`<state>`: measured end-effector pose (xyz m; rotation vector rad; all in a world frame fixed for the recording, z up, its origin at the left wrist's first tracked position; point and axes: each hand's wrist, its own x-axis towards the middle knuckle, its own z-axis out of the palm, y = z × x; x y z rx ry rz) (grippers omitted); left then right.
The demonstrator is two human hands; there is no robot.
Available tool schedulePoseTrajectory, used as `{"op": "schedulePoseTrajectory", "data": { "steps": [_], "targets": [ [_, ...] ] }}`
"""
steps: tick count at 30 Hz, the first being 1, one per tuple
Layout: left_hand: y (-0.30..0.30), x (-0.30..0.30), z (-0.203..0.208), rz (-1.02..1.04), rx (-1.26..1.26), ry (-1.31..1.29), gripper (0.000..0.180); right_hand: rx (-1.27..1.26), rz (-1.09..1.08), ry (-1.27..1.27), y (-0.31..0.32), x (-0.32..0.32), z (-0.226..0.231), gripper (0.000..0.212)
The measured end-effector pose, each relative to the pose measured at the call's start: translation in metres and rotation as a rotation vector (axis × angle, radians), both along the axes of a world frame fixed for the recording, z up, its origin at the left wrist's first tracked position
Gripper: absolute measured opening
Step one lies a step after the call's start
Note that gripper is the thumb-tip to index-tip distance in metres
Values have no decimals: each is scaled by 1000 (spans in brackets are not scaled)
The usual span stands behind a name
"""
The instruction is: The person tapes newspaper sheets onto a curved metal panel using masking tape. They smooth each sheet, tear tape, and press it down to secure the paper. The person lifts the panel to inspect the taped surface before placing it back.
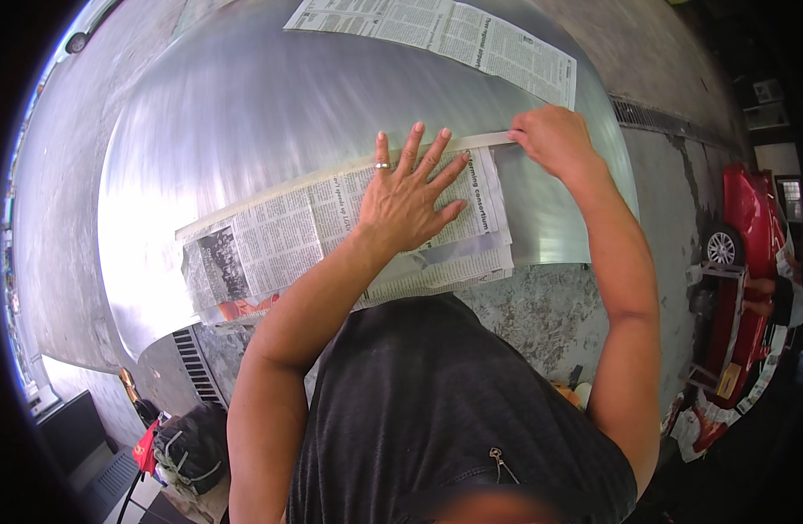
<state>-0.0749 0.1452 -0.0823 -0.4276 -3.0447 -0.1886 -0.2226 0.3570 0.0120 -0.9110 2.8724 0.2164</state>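
Observation:
Sheets of newspaper (279, 236) lie over the near edge of a large, shiny silver curved panel (270, 113). A pale strip of masking tape (490, 140) runs along the far edge of the newspaper and stretches past its right end. My left hand (405, 203) presses flat on the newspaper, fingers spread, with the fingertips at the tape; a ring is on one finger. My right hand (554, 140) is closed around the tape's right end, just above the bare panel. Whether a roll sits inside that fist is hidden.
Another newspaper sheet (445, 39) covers the panel's far right part. A red car (746, 253) stands at the right, with another person's hand (758, 297) by it. Drain grates (199, 367) cross the concrete floor. A black bag (193, 445) rests at the lower left.

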Motion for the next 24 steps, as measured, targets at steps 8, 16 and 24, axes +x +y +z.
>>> {"op": "schedulePoseTrajectory", "data": {
  "steps": [8, 16, 24],
  "targets": [
    [0, 2, 6, -10, 6, -21, 70, 71, 23, 90, -7, 3, -18, 14],
    [16, -29, 11, -63, -26, 22, 75, 91, 96, 219, -10, 5, -31, 6],
    [21, -35, 2, -56, -6, -27, 78, 84, -4, 104, -16, 16, -18, 8]
  ]
}}
